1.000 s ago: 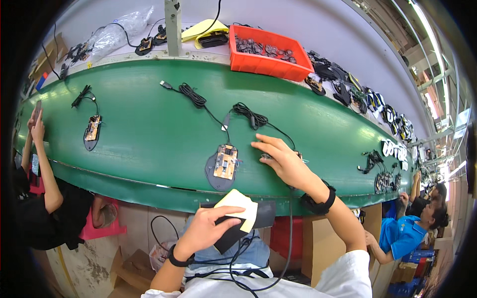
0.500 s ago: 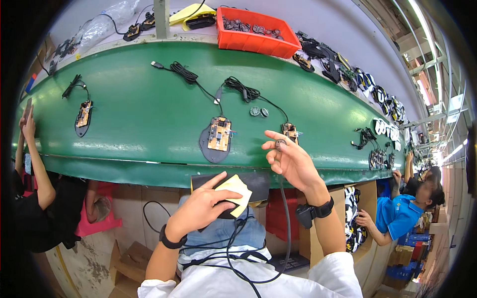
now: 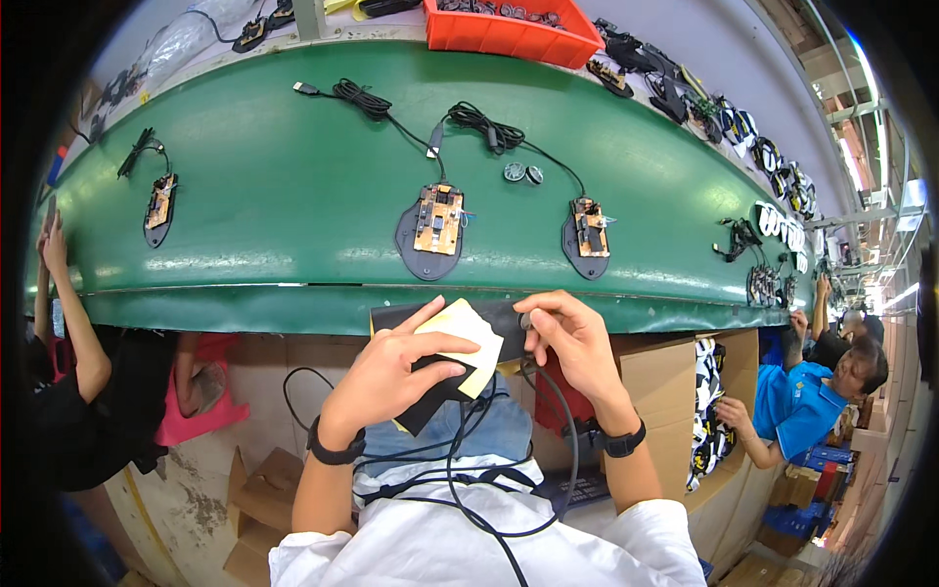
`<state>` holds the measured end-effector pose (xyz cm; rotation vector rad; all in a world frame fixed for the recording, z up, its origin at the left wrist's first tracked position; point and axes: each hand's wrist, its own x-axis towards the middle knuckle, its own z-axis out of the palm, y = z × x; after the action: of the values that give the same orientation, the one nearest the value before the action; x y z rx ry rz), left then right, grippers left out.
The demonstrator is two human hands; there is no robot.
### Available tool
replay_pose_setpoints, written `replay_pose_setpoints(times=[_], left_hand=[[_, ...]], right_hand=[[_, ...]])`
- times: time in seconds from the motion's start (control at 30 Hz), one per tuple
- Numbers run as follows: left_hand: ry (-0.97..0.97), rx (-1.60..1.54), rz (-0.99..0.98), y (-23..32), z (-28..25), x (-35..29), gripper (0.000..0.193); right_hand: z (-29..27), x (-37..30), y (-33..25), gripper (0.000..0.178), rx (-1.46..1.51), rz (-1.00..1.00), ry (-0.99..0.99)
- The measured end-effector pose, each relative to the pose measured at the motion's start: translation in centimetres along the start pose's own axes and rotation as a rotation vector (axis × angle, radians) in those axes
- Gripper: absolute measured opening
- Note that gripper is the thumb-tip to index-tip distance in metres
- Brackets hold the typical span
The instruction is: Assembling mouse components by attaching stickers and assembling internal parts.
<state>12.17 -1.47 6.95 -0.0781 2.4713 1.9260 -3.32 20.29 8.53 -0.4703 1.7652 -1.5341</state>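
My left hand (image 3: pixel 391 370) is closed on a small stack of yellow sheets (image 3: pixel 477 338), with a black piece below them. A pinch between thumb and fingers of my right hand (image 3: pixel 575 342) holds a small grey wheel (image 3: pixel 526 321), mostly hidden by the fingers. Both hands are over a dark flat pad (image 3: pixel 504 313) at the near edge of the green belt (image 3: pixel 323 225). Beyond them lie two black mouse bases with tan circuit boards, one in the middle (image 3: pixel 438 220) and one to its right (image 3: pixel 590 230), each with a coiled cable. Two loose wheels (image 3: pixel 523 173) lie between those cables.
A red bin (image 3: pixel 514 37) of wheels stands on the far ledge. Another mouse base (image 3: pixel 159 210) sits at left, and more assemblies (image 3: pixel 768 284) at right. Black cables (image 3: pixel 460 479) cross my lap. Co-workers are at both sides, one in a blue shirt (image 3: pixel 797 406).
My right hand has come down and toward me with the wheel, from above the belt to the dark pad beside the yellow sheets. The right-hand mouse base is now uncovered.
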Motion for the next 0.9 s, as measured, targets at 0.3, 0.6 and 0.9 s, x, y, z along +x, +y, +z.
replay_pose_setpoints(times=[0.3,0.6,0.9], left_hand=[[0.045,0.020,-0.014,0.3,-0.4,-0.2,0.028],[0.092,0.027,-0.056,0.5,-0.3,-0.4,0.027],[0.139,-0.021,-0.115,0.8,0.0,-0.4,0.026]], right_hand=[[2.2,-0.3,-1.4,0.030,-0.399,-0.048,0.089],[1.6,0.5,0.9,0.038,-0.876,-0.618,0.155],[1.1,0.0,1.0,0.039,-1.005,-0.716,0.205]])
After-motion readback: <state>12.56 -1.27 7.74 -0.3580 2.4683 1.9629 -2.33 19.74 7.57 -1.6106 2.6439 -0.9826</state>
